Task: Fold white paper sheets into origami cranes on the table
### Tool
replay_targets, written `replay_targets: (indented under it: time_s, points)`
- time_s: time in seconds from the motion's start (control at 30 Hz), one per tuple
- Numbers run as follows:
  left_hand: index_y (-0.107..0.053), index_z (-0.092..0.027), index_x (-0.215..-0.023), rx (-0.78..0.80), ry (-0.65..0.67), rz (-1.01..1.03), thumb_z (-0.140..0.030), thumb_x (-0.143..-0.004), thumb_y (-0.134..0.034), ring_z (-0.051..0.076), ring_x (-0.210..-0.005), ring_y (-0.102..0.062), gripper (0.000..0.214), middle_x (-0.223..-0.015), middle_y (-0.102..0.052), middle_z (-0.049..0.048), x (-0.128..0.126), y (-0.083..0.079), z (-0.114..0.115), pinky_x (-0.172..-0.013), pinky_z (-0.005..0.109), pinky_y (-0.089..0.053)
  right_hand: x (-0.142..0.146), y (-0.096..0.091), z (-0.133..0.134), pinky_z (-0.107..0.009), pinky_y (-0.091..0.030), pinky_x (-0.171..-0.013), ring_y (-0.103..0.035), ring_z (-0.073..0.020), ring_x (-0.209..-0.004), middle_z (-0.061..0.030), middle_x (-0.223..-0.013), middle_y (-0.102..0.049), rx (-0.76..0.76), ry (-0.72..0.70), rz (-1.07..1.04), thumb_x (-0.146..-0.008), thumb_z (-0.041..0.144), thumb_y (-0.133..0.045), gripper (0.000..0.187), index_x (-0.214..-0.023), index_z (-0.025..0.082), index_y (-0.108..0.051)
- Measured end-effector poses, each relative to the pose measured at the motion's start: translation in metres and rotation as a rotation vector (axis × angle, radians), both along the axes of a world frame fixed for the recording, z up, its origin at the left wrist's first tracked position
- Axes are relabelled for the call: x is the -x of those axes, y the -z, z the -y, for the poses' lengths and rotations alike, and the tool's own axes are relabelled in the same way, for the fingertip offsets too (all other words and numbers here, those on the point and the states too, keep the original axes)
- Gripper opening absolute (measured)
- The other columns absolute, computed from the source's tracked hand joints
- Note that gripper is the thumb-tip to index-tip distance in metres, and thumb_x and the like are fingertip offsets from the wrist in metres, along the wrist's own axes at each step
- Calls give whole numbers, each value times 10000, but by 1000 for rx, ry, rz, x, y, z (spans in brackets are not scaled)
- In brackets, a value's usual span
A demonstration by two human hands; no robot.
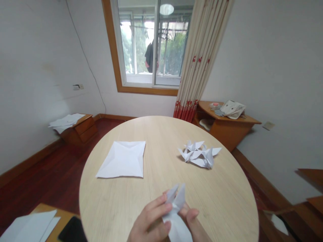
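Round table [227, 201] filled most of the view, light wood top. Window [151, 43] sat behind it in the far wall, curtain [202, 57] drawn to its right side. Corner shelf [227, 129] stood right of the curtain with a cloth bag [233, 109] on top. Low cabinet [80, 127] was at the left wall with loose sheets [66, 121] piled on it. Creased sheet [122, 159] lay flat on the table, left of centre. Pile of cranes [199, 154] lay right of centre, well apart from the sheet. A dark phone [73, 230] lay at the bottom left, just beside more paper [27, 225].

Both hands were at the near table edge, bottom centre. Left hand [148, 223] was closed, fingers pinching the fold [176, 215] from the left. Right hand [195, 225] was closed too, thumb pressed on its right side. The fold sat between them above the table, two pointed flaps sticking up away from the person.
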State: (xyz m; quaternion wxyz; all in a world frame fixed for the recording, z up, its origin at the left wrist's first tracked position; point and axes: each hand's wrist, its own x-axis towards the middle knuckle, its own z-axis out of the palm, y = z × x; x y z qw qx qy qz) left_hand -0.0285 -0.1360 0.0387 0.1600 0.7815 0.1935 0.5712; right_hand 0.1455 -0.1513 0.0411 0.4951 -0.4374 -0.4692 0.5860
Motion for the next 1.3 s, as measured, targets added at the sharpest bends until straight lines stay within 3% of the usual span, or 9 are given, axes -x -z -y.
replay_targets:
  time_s: [0.23,0.33,0.4,0.6,0.7,0.87,0.93,1.07,1.3]
  points:
    - [-619,-181,-585,249,-7,110,-394,-926,-522,290,-1133,-612,414,-1156,-664,137,-8,6,2,-893,407,-562,9,-7,-2,-315,-525,-739,-624,-245,-868,-82,-870,-652,-94,-24,89,-766,564,-672,411,-925,189,-726]
    - [-678,-192,-816,441,-267,147,-277,-838,-659,248,-989,-673,90,-1078,-686,114,-16,10,4,-814,365,-592,13,-13,-4,-269,-532,-671,-626,-224,-790,-77,-817,-651,-162,167,209,-811,504,-648,330,-800,185,-730]
    - [-665,-193,-1015,590,-381,177,-247,-802,-692,224,-904,-696,222,-1046,-699,101,-21,13,3,-754,320,-603,15,-17,-5,-282,-541,-711,-637,-228,-787,-88,-836,-678,-175,196,225,-837,484,-624,317,-835,190,-741]
    - [-631,-172,-1049,808,-321,268,-276,-800,-681,193,-777,-709,274,-891,-727,65,-26,15,3,-726,284,-597,15,-16,-8,-395,-519,-867,-653,-284,-902,-136,-940,-718,-174,124,111,-779,545,-665,381,-863,186,-761]
    - [-583,-184,-1038,831,-187,256,-182,-762,-670,190,-821,-707,289,-928,-724,58,-27,9,7,-759,289,-587,11,-9,-9,-354,-539,-769,-658,-270,-856,-123,-922,-710,-85,155,-65,-648,521,-791,431,-900,180,-714]
    - [-503,-217,-1142,915,-16,198,-15,-514,-751,203,-917,-686,704,-1004,-717,24,-29,4,12,-876,298,-534,9,-11,-8,-289,-497,-682,-608,-199,-712,-38,-737,-638,10,121,-174,-627,448,-827,369,-802,182,-640]
    - [-564,-206,-1030,931,-17,159,-24,-526,-762,201,-912,-678,572,-961,-719,18,-29,3,10,-845,273,-529,9,-15,-8,-269,-476,-641,-584,-185,-677,-26,-713,-611,1,107,-155,-632,450,-823,361,-766,172,-636]
    - [-638,-182,-808,866,-43,60,-187,-790,-654,178,-774,-659,24,-792,-694,21,-23,-1,3,-739,258,-519,8,-17,-9,-269,-477,-641,-590,-192,-679,-29,-704,-613,-67,155,-67,-677,466,-786,333,-737,168,-652]
    - [-644,-192,-900,600,-377,-143,-308,-906,-539,205,-750,-628,156,-825,-663,54,-20,-3,-1,-657,288,-496,17,-11,-5,-231,-476,-516,-573,-176,-629,-63,-770,-640,-163,210,201,-815,483,-634,311,-788,176,-668]
